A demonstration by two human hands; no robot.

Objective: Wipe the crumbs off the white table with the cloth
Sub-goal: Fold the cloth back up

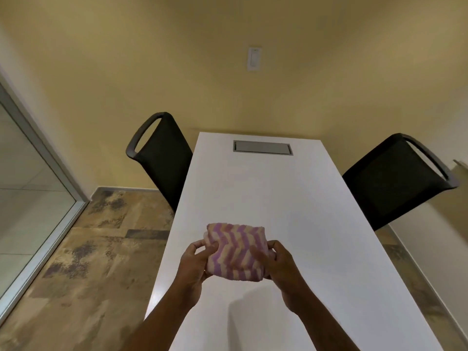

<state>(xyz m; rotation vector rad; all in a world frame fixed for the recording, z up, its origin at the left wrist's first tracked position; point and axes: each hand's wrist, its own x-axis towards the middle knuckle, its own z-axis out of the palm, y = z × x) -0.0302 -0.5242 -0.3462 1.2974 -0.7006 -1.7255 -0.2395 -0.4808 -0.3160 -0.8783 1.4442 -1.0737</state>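
A folded cloth [236, 249] with purple and cream zigzag stripes is held above the near part of the long white table [291, 203]. My left hand [196, 262] grips its left edge, thumb on top. My right hand [281, 264] grips its right edge. The cloth hangs a little above the tabletop, and its shadow falls on the surface below my wrists. No crumbs can be made out on the white surface at this size.
A grey recessed cable hatch [262, 147] sits at the table's far end. One black chair [162, 155] stands at the left side, another black chair [395, 178] at the right. A glass partition [30, 188] lines the far left, above a mottled stone floor.
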